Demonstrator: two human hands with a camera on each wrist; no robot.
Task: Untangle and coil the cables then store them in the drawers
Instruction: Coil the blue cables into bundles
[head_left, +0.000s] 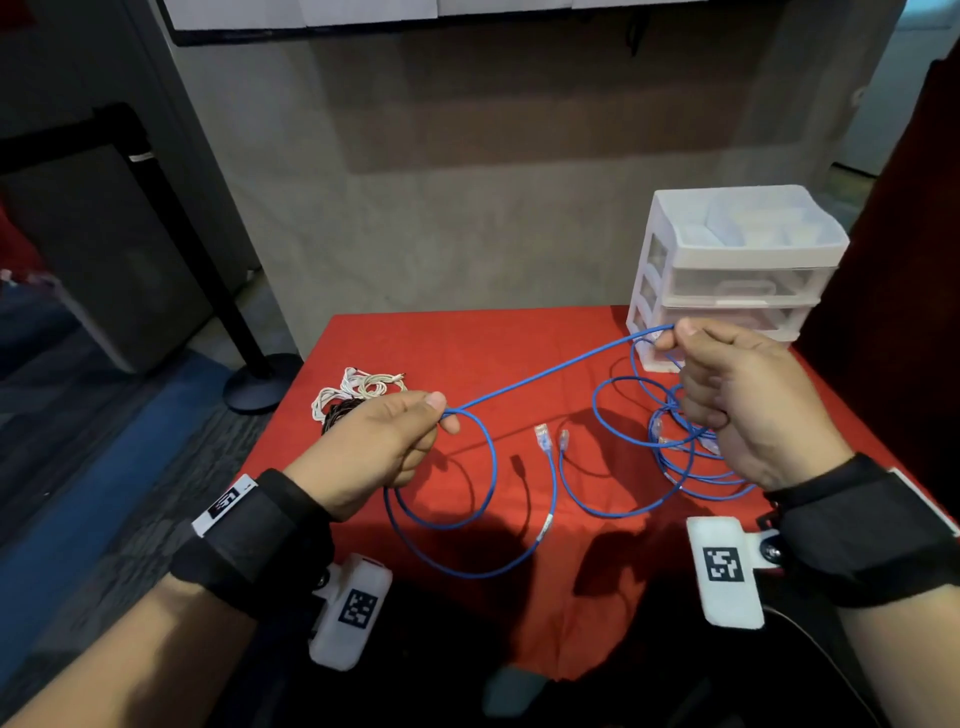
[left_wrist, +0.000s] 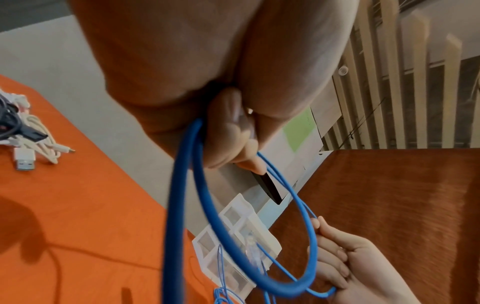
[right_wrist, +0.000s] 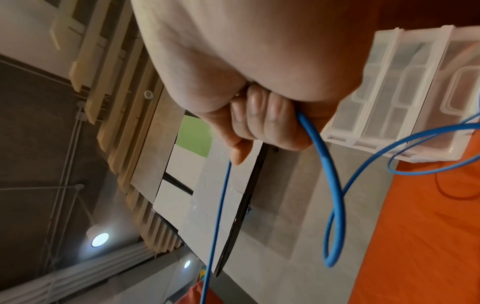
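Observation:
A blue network cable (head_left: 545, 373) runs taut between my two hands above the red table (head_left: 467, 343). My left hand (head_left: 395, 441) pinches it between thumb and curled fingers, and a loop (head_left: 488, 467) hangs from that grip down to the cloth. My right hand (head_left: 737, 384) grips the cable's other stretch in a fist beside the drawer unit (head_left: 737, 270). Below that fist more blue loops (head_left: 675, 467) lie tangled, with clear plugs (head_left: 543, 434) on the cloth between my hands. In the wrist views the blue cable (left_wrist: 182, 185) (right_wrist: 330, 174) passes through each fist.
A bundle of white and black cables (head_left: 358, 392) lies at the table's far left. The white three-drawer unit stands at the far right corner, drawers closed. A black cable end (head_left: 519, 467) lies mid-table. A black stand base (head_left: 257, 387) sits on the floor to the left.

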